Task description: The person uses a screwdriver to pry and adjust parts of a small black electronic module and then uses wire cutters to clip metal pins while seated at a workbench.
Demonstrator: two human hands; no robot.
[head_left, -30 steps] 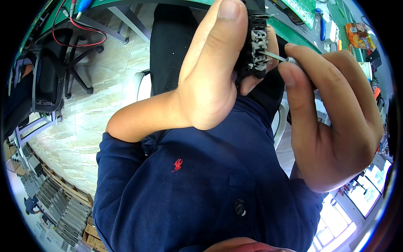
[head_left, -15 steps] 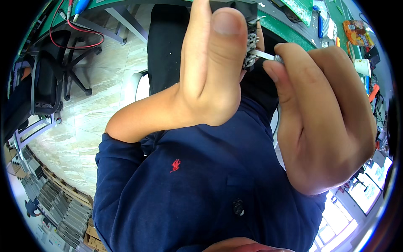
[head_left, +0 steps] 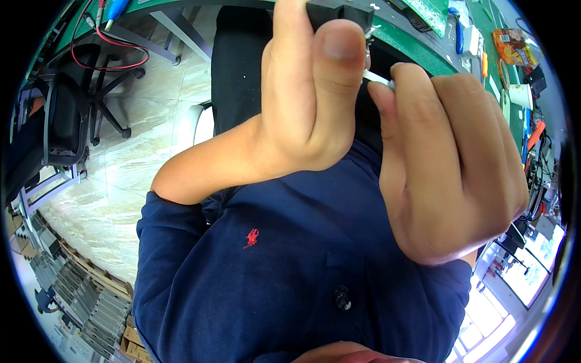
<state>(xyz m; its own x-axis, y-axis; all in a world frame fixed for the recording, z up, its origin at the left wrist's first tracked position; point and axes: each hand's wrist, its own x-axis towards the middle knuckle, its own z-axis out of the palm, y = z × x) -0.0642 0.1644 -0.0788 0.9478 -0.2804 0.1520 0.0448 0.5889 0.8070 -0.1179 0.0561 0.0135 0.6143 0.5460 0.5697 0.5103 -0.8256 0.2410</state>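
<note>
My left hand (head_left: 308,103) is raised at the top centre, closed around a black component (head_left: 340,13), its thumb over most of it. A little of the part's silvery, spiky side (head_left: 368,36) shows past the thumb. My right hand (head_left: 451,157) is pinched on a slim metal tool (head_left: 376,77), whose tip reaches to the component's side behind my left thumb; the exact contact is hidden.
Along the top runs a green bench (head_left: 399,37) with a blue-handled tool (head_left: 459,36), orange packet (head_left: 511,47) and white cup (head_left: 520,95). Red test leads (head_left: 109,65) hang at upper left near a black chair (head_left: 66,121). A distant person (head_left: 43,299) is at lower left.
The component has turned so my left thumb now covers most of its spiky face. My right hand and the tool have moved left, closer to my left hand, with more of the handle hidden.
</note>
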